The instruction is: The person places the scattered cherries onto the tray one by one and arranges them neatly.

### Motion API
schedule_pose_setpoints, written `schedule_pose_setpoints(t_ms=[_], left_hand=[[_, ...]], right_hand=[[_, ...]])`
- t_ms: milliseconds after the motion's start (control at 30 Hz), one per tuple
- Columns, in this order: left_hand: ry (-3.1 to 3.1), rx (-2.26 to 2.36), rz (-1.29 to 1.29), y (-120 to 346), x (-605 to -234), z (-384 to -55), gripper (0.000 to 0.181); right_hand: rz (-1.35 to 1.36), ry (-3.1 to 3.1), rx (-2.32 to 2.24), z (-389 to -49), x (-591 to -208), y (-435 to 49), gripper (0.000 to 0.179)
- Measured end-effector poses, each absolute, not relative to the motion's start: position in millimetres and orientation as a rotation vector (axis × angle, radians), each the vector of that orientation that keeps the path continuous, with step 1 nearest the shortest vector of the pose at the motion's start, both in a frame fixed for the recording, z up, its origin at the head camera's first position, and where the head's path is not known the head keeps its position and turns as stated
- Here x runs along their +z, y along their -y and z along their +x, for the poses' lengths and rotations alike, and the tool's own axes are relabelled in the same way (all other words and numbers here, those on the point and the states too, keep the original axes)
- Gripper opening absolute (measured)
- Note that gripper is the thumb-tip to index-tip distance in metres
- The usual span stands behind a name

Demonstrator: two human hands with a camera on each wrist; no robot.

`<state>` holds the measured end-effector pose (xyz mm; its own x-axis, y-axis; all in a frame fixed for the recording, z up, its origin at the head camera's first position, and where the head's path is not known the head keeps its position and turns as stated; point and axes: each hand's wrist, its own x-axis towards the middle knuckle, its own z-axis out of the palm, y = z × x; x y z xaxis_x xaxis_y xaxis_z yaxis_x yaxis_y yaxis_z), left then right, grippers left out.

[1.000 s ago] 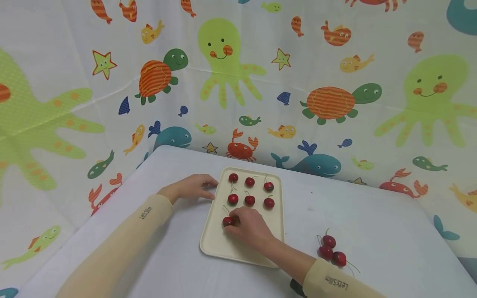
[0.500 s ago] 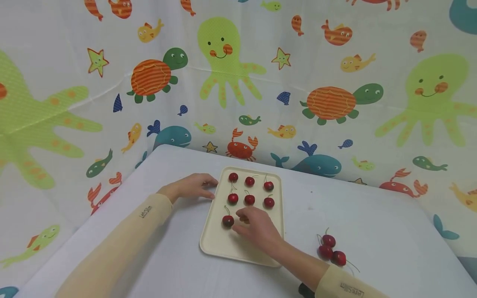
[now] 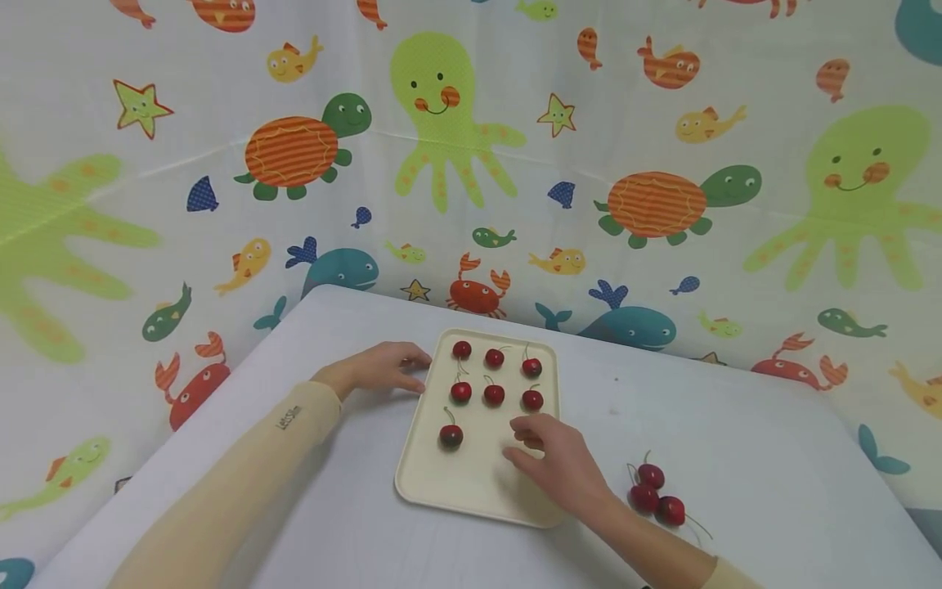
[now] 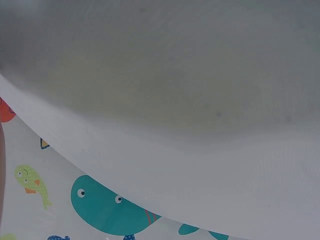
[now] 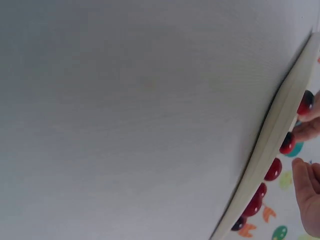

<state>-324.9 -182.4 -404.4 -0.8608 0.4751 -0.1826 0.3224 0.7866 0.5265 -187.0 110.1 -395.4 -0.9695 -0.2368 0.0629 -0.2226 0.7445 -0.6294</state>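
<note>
Right grip (image 3: pixel 553 460), parted and empty, has withdrawn from a seventh cherry (image 3: pixel 451 436) on the tray (image 3: pixel 471 491), lower centre; three cherries (image 3: pixel 644 498) remain lower right. Left grip (image 3: pixel 379 366), relaxed, holding nothing, touches the tray.

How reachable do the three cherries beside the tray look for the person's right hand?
Probably yes: the right hand looks unoccupied, and the three cherries lie nearby on the table with nothing visible covering them.

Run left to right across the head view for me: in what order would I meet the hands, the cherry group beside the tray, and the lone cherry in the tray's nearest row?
Left hand → lone cherry → right hand → group of three cherries.
</note>
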Motion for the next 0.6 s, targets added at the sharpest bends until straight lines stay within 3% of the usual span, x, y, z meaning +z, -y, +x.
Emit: schedule_pose_setpoints(t_ms=[600], left_hand=[[-2.666, 0.716, 0.621, 183.5, -405.3, -324.9, 0.057]], right_hand=[[-0.105, -2.968, -1.007, -166.7, -392.3, -154.5, 0.04]])
